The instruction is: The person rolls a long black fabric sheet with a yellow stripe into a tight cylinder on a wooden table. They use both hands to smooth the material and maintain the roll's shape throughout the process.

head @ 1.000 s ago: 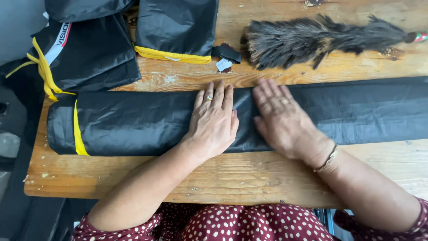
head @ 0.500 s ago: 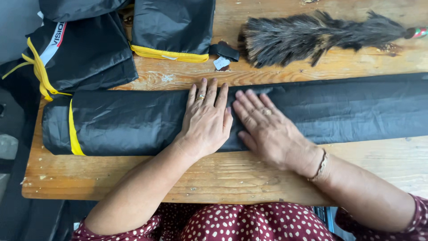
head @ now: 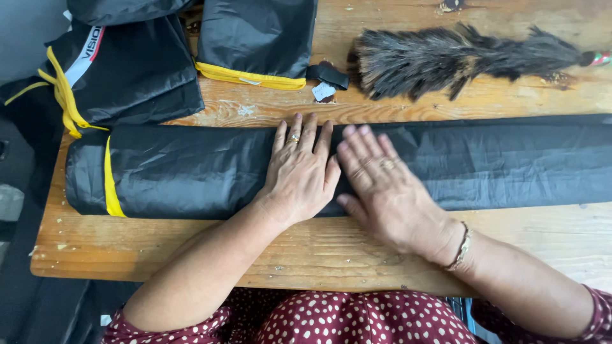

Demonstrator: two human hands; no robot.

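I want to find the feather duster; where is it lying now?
In the head view, the feather duster lies at the top right of the wooden table, just beyond the long black fabric roll.

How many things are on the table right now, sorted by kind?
Long black fabric roll with yellow band, under both flat hands (left hand, right hand): 1
Folded black fabric bundles with yellow trim: 3
Feather duster: 1
Total: 5

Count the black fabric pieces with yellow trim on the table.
3. A long roll lies under both hands, a folded piece sits at top centre, and a bundle with yellow straps at top left. Another dark piece at the top edge shows no trim.
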